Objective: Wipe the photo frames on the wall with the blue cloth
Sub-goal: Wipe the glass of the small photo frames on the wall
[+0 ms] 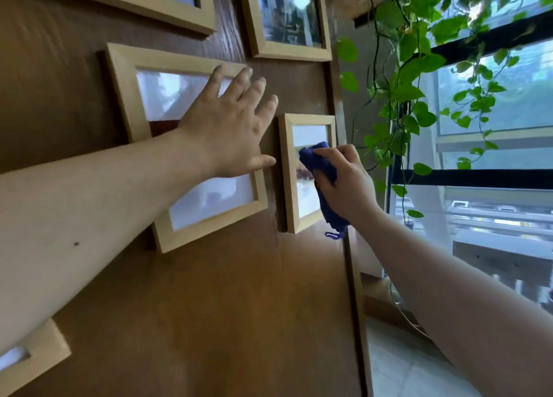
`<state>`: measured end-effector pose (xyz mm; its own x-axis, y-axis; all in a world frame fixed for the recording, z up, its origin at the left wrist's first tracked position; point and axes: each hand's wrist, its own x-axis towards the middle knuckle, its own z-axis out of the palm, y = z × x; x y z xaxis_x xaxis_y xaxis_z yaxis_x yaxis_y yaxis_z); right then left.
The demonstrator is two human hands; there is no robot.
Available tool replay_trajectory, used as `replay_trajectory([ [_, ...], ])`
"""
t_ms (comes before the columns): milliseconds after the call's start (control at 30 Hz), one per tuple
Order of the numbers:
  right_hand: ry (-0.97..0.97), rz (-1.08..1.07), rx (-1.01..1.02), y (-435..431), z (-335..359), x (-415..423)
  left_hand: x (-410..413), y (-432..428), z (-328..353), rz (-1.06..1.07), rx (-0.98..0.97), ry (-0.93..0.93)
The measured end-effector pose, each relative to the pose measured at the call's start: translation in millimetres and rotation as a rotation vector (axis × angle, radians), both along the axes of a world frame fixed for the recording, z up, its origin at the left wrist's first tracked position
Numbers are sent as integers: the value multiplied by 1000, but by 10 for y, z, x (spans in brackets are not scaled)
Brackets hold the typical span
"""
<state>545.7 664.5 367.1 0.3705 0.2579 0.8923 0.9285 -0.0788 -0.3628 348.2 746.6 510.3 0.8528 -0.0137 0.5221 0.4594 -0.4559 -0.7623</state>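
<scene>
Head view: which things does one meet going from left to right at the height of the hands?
Large wooden frame → left hand → small wooden frame → blue cloth → right hand → hanging plant → window.

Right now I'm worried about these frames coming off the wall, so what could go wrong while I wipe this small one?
1. The right hand presses the blue cloth on the small frame, which sits near the panel's edge; a hard stroke might tilt or unhook it.
2. The left hand rests flat on the large frame; leaning on it could shift it.
3. The cloth's dangling loop might snag the small frame's lower corner.
</scene>
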Motion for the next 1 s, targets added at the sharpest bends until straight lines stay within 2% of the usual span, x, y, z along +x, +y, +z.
replay_trajectory([
  [267, 117, 44, 41, 259, 110, 442, 736, 106, -120, 59, -8, 45],
  [400, 71, 102, 74, 442, 231, 438, 944, 177, -154, 110, -55, 41],
  [567, 15, 158, 76, 581, 249, 489, 1037, 250, -193, 150, -22, 40],
  [667, 0, 130, 92, 619, 203, 614, 1065, 260, -198, 150, -33, 38],
  [867, 237, 18, 60, 598, 122, 990, 1054, 302, -217, 137, -42, 27],
  [1000, 236, 92, 47, 590, 102, 941, 1064, 292, -219, 136, -41, 20],
])
